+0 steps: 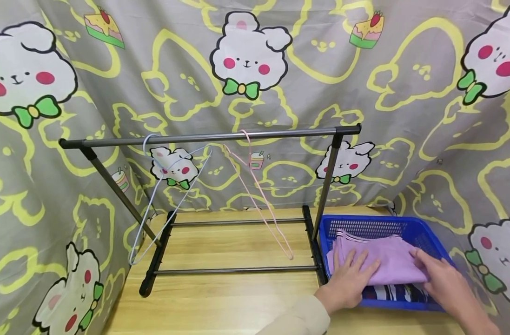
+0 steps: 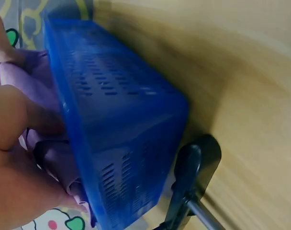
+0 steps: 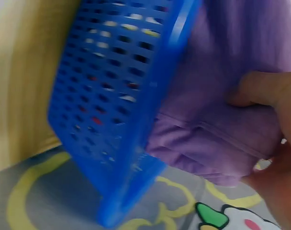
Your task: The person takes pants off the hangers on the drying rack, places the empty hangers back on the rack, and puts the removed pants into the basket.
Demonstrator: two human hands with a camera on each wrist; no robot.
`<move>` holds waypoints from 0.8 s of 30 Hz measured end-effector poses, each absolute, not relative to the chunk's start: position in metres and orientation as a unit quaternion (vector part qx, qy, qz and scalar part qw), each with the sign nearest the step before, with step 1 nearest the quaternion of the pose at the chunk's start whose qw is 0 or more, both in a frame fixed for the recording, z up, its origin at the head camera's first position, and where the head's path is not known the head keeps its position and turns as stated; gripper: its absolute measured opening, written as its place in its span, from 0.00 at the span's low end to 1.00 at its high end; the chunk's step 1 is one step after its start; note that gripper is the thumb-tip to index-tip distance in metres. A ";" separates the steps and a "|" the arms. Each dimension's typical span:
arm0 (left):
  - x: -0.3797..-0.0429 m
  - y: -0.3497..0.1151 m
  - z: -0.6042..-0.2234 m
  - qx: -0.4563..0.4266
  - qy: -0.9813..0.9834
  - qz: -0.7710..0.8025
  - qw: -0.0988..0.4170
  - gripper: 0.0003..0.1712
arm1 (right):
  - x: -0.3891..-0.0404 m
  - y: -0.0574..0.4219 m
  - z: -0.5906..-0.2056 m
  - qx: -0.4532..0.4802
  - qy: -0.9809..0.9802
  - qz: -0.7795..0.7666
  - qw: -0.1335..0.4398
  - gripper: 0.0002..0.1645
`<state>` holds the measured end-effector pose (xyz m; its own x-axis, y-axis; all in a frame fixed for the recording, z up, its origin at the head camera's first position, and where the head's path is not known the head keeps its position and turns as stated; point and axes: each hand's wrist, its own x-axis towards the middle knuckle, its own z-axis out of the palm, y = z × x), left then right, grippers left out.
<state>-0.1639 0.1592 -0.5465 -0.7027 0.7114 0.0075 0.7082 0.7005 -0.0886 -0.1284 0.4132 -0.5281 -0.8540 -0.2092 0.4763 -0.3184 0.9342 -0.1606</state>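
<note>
A folded purple garment [image 1: 390,258] with a dark-and-white striped edge lies on top in a blue basket [image 1: 432,237]. My left hand [image 1: 348,279] rests on its near left part, with fingers spread and fairly straight. At the garment's right edge, my right hand [image 1: 443,279] pinches the fabric; the right wrist view shows its thumb [image 3: 260,88] on top of the folded cloth. Beneath the purple piece, a dark, white and red patterned cloth [image 1: 394,292] shows at the basket's near side.
Left of the basket, a black metal garment rack [image 1: 221,137] stands on the wooden table [image 1: 238,298]. A blue hanger [image 1: 152,204] and a pink hanger [image 1: 265,200] hang from its bar. A patterned grey curtain [image 1: 188,56] encloses the back and sides.
</note>
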 end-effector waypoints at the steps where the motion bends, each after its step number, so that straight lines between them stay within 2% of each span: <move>1: -0.162 0.160 -0.548 -0.384 -0.923 0.037 0.004 0.62 | -0.127 0.414 -0.532 0.136 -0.958 0.119 0.223 0.43; 4: -0.159 0.161 -0.550 -0.375 -0.926 0.021 -0.029 0.61 | -0.123 0.414 -0.539 0.123 -0.963 0.121 0.206 0.44; 10: -0.156 0.164 -0.548 -0.354 -0.933 -0.011 -0.056 0.59 | -0.120 0.411 -0.538 0.086 -0.978 0.127 0.141 0.43; 13: -0.155 0.162 -0.544 -0.367 -0.926 -0.039 -0.086 0.52 | -0.118 0.413 -0.538 0.077 -0.984 0.133 0.094 0.43; 17: -0.155 0.158 -0.540 -0.381 -0.916 -0.060 -0.114 0.40 | -0.115 0.413 -0.541 0.081 -0.985 0.137 0.064 0.42; 19: -0.154 0.157 -0.540 -0.377 -0.917 -0.068 -0.114 0.40 | -0.114 0.412 -0.542 0.084 -0.986 0.139 0.045 0.43; 24: -0.153 0.154 -0.546 -0.355 -0.924 -0.105 -0.096 0.48 | -0.115 0.402 -0.542 0.074 -0.980 0.182 -0.016 0.45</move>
<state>-0.1535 0.1536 -0.5460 -0.7299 0.6757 -0.1036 0.6351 0.7263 0.2629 -0.1147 0.4021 -0.5421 -0.9884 -0.1518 -0.0040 -0.1402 0.9226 -0.3593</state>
